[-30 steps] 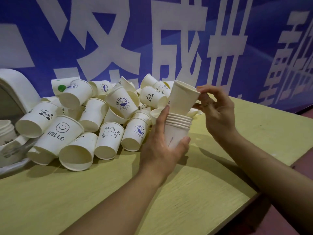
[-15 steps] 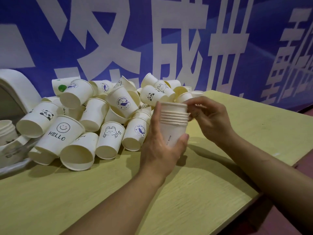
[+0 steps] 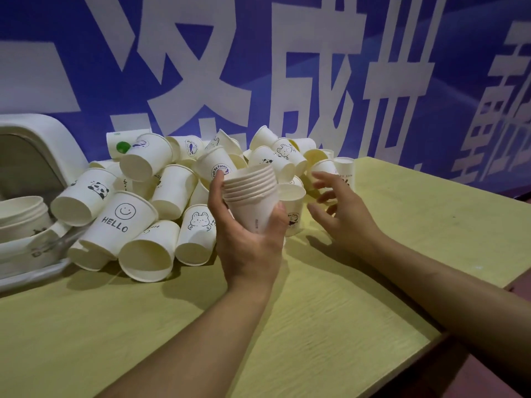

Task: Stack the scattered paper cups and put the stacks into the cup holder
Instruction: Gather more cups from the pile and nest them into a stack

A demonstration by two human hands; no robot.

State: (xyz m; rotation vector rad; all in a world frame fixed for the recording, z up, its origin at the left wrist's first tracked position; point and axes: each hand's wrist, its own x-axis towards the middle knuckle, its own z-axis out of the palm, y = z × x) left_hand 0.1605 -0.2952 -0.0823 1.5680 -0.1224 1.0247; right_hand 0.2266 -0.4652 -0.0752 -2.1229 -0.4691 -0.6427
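Yellow-green table [image 3: 402,254] against blue banner [image 3: 287,38]

Bare yellow-green wooden bench [image 3: 402,225] is lying open to the near side and right of the heap of loose white paper cups [image 3: 161,196]. The heap is crowding the bench's far left, backed by a blue banner wall [image 3: 287,53] and flanked at left by a white plastic cup holder [image 3: 34,133]. The right hand [image 3: 342,214] is hovering open at the heap's right edge.

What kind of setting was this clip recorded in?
Probably an event or exhibition stand, not a home: a large blue banner with big white characters backs a plain wood-grain table piled with loose paper cups.
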